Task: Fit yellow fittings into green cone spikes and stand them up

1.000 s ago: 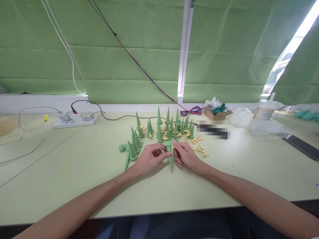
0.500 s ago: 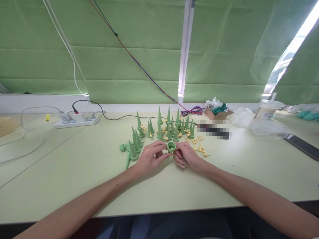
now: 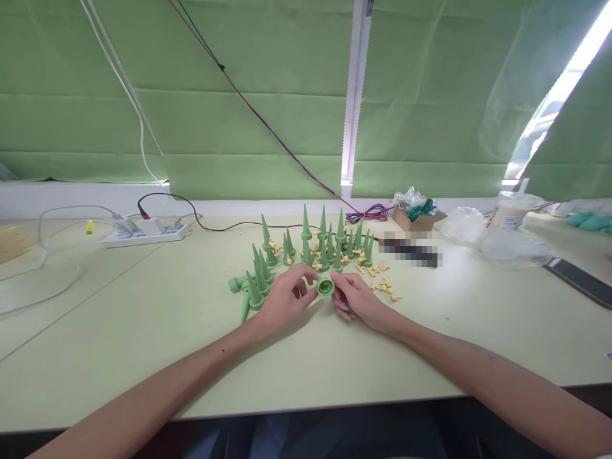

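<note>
A green round plastic piece (image 3: 326,287) is held between my hands, its hollow end facing me. My right hand (image 3: 356,298) pinches it at its right edge. My left hand (image 3: 290,296) is beside its left edge, thumb and forefinger apart. Behind my hands several green cones (image 3: 306,223) stand upright with small yellow parts among them. More cones stand left of my left hand, near a green piece lying on its side (image 3: 245,307). Several loose yellow parts (image 3: 385,286) lie beyond my right hand.
A white power strip (image 3: 146,234) with cables lies at the left on the table (image 3: 268,382). Toward the back right are a small cardboard box (image 3: 419,220), a plastic cup (image 3: 507,213), clear bags and a dark phone (image 3: 581,280). A blurred dark item (image 3: 408,250) lies behind the yellow parts.
My left thumb and forefinger have come off the green piece and parted. The piece has shifted slightly left and down and tilted in my right hand.
</note>
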Available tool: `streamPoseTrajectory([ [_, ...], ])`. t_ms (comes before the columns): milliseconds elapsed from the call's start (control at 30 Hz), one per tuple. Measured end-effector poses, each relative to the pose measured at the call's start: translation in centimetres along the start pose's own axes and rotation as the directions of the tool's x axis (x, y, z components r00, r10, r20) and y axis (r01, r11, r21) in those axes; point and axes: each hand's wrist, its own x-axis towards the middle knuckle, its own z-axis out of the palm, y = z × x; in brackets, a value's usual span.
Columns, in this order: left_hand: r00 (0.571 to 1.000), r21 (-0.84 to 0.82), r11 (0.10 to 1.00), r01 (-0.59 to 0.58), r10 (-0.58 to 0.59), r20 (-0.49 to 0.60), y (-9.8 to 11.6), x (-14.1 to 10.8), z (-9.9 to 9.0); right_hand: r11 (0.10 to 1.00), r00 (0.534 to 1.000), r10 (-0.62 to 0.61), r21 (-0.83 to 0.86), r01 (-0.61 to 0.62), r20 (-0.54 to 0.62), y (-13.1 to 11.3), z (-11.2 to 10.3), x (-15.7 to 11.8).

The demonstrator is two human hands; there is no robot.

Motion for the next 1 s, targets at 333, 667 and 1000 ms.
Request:
streamPoseTrajectory([
  [333,0.934,-0.413,0.853,0.318,-0.207,0.292,0.04,0.25,0.11,0.985,0.993,-0.12,-0.128,0.117,-0.016,-0.66,-0.11,-0.29],
  [667,0.929,-0.45,0.84,0.304,-0.156,0.335,0.1,0.0,-0.3,0.941,0.984,-0.175,-0.29,0.176,0.027,-0.61,-0.33,-0.6],
  [1000,0.965,-0.301,0.938,0.173,-0.1,0.243,0.36,-0.16,-0.37,0.918,0.982,-0.176,-0.348,0.189,0.068,-0.5,-0.58,-0.77],
])
